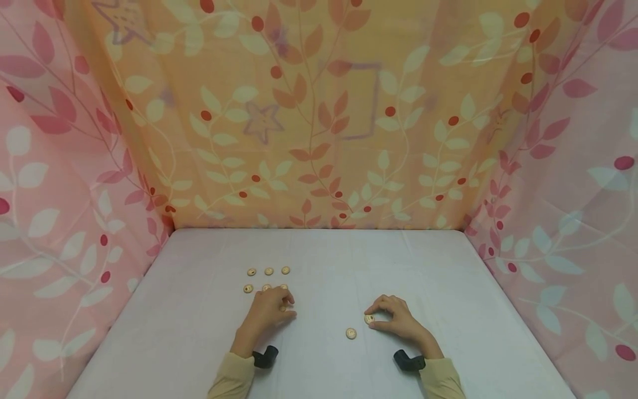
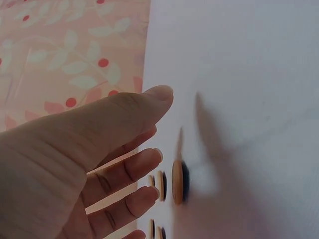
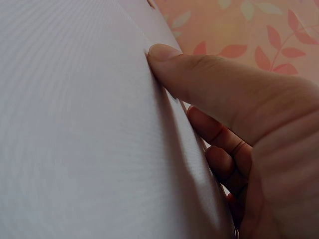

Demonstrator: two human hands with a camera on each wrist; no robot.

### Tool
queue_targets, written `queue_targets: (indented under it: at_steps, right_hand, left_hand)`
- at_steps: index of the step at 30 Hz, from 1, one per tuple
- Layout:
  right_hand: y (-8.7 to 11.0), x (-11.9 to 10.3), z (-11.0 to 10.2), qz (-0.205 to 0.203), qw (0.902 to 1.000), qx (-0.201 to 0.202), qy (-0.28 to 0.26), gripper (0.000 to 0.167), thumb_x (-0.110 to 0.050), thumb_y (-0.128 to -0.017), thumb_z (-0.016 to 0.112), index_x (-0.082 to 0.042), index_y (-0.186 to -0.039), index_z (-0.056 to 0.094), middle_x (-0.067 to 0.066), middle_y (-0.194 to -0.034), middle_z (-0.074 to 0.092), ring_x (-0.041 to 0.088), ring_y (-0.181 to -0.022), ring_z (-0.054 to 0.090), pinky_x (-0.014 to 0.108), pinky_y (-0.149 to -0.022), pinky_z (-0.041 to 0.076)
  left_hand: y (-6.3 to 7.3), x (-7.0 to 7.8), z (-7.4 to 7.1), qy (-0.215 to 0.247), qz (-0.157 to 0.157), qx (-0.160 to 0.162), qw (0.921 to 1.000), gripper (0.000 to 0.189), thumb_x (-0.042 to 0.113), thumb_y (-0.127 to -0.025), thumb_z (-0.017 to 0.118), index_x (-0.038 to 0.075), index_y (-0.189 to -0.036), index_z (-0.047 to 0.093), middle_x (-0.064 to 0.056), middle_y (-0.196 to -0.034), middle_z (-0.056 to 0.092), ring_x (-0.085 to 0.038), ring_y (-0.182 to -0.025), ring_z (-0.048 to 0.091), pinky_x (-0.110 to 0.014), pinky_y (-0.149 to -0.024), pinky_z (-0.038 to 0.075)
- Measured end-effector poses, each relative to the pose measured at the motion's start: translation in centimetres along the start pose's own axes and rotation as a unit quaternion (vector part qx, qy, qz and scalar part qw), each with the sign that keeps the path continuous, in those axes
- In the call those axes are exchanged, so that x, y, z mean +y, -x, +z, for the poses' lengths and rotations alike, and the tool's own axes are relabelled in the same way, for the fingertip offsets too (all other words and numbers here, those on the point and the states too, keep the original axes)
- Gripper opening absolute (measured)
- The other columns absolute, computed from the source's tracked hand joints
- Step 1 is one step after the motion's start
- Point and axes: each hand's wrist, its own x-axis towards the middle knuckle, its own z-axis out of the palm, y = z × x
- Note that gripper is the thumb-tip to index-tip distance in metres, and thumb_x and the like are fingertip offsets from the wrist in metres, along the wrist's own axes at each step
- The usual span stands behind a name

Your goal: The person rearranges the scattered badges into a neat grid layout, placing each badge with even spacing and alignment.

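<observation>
My right hand [image 1: 396,318] pinches a small round wooden disc [image 1: 369,319] between thumb and index finger, low at the white table; in the right wrist view the thumb [image 3: 167,55] hides it. Just left of that hand lies a second wooden disc [image 1: 351,333]. On the left, my left hand [image 1: 269,307] hovers with thumb and fingers apart by a disc lying flat [image 2: 178,182], which it partly covers in the head view. Beyond it are two short rows of similar discs [image 1: 269,271]. Marks on their faces are too small to read.
The white table [image 1: 319,252] ends at a yellow leaf-patterned curtain [image 1: 319,166] at the back. Pink patterned curtains [image 1: 50,221] hang along both sides. A black wrist mount [image 1: 266,357] sits at each sleeve cuff.
</observation>
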Motion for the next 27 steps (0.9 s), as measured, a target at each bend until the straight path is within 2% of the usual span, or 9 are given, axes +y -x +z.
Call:
queue_targets:
  at_steps: [8, 14, 18, 27]
  right_hand:
    - [-0.1, 0.2, -0.1, -0.007, 1.0000, -0.004, -0.002, 0.027, -0.036, -0.074, 0.075, -0.031, -0.099, 0.066, -0.017, -0.097, 0.058, 0.007, -0.097, 0.048, 0.047, -0.091, 0.017]
    - [-0.1, 0.2, -0.1, -0.006, 0.9999, -0.006, -0.008, 0.026, -0.036, -0.075, 0.075, -0.030, -0.098, 0.067, -0.017, -0.097, 0.058, 0.007, -0.096, 0.047, 0.046, -0.091, 0.016]
    - [0.0, 0.2, 0.0, -0.006, 1.0000, -0.005, -0.002, 0.025, -0.038, -0.075, 0.074, -0.031, -0.098, 0.067, -0.018, -0.097, 0.058, 0.006, -0.097, 0.047, 0.047, -0.091, 0.017]
    - [0.0, 0.3, 0.1, -0.008, 1.0000, 0.002, 0.004, 0.025, -0.039, -0.074, 0.074, -0.032, -0.097, 0.066, -0.019, -0.096, 0.057, 0.005, -0.096, 0.048, 0.047, -0.091, 0.018]
  left_hand:
    - [-0.3, 1.4, 0.8, -0.008, 0.021, -0.007, 0.9997, 0.025, 0.035, -0.068, 0.080, 0.021, -0.083, 0.066, 0.010, -0.076, 0.058, -0.006, -0.072, 0.051, -0.033, -0.072, 0.037]
    - [-0.4, 2.6, 1.8, -0.015, 0.062, -0.013, 0.9979, 0.028, 0.042, -0.069, 0.077, 0.021, -0.085, 0.067, 0.009, -0.078, 0.060, -0.007, -0.073, 0.053, -0.038, -0.073, 0.038]
    - [-0.7, 3.4, 2.6, -0.026, 0.084, -0.022, 0.9959, 0.029, 0.044, -0.069, 0.076, 0.022, -0.087, 0.068, 0.010, -0.079, 0.059, -0.006, -0.073, 0.052, -0.037, -0.073, 0.038]
    - [-1.0, 5.9, 3.1, -0.023, 0.102, -0.050, 0.9933, 0.031, 0.043, -0.070, 0.076, 0.021, -0.091, 0.069, 0.011, -0.082, 0.059, -0.005, -0.076, 0.052, -0.036, -0.074, 0.036]
